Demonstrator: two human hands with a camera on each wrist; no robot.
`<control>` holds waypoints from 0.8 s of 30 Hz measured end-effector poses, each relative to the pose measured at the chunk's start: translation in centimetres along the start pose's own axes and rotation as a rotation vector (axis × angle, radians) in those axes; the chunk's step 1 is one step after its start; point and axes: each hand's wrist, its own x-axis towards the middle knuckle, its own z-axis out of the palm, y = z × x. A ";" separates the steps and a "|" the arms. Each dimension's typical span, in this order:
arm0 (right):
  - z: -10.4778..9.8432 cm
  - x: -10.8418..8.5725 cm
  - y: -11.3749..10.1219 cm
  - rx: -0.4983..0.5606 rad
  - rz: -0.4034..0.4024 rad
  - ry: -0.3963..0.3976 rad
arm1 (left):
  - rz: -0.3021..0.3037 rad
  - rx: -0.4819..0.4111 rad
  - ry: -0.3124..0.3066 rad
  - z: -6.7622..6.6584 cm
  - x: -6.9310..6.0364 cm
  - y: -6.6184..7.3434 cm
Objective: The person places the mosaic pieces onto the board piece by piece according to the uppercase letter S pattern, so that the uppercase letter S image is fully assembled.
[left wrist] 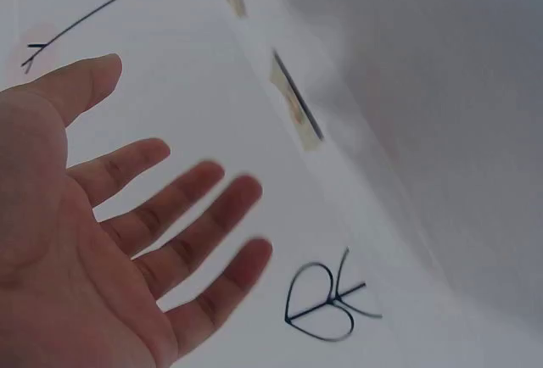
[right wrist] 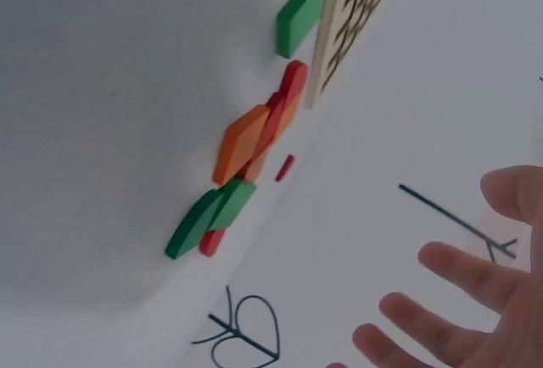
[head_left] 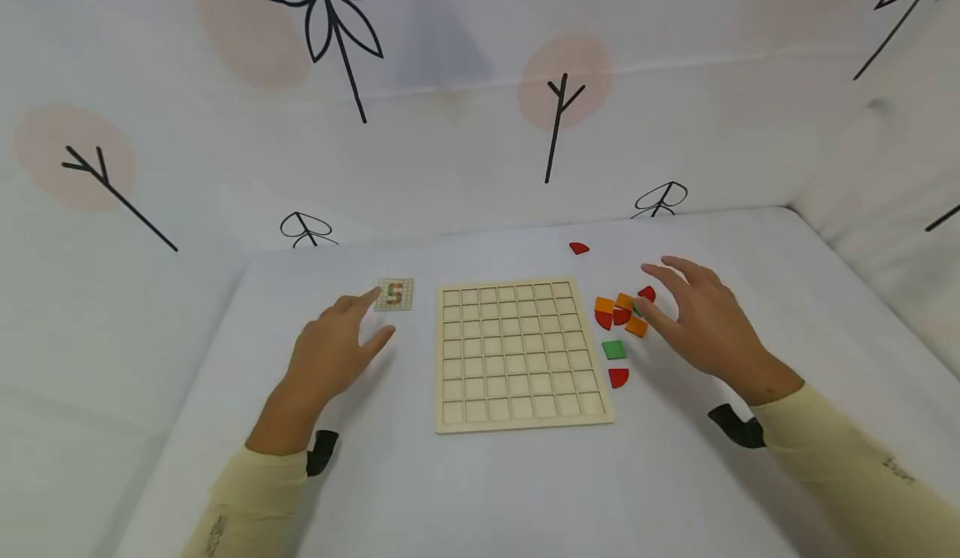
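Note:
A square wooden grid board (head_left: 525,425) lies on the white cloth between the hands. My left hand (head_left: 324,358) is to its left with fingers extended and holds nothing; its palm and spread fingers show in the left wrist view. Beyond those fingertips lies a small pattern card (head_left: 405,295) with an "S"-like figure. On the board's right side, my right hand (head_left: 701,321) hovers with loose, spread fingers beside a loose cluster of pieces. Among them are an orange square (head_left: 637,326), a green square (head_left: 614,350) and a red quarter-round piece (head_left: 618,377). The right hand partly hides the cluster.
A single red quarter-round piece (head_left: 578,248) lies apart, behind the board near the back of the table. White cloth with printed plant figures hangs behind and on both sides. In the right wrist view, a dark green piece (right wrist: 193,225) stands out at the cluster's end.

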 end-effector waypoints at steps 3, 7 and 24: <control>0.0 0.6 -1.5 0.103 0.009 0.061 | -0.001 -0.121 -0.045 0.0 0.4 1.1; 0.3 1.4 -3.1 0.202 -0.013 0.162 | -0.020 -0.219 -0.110 0.3 1.2 2.3; 1.3 3.3 -3.8 0.351 -0.117 0.286 | -0.015 -0.252 -0.264 3.2 2.6 3.8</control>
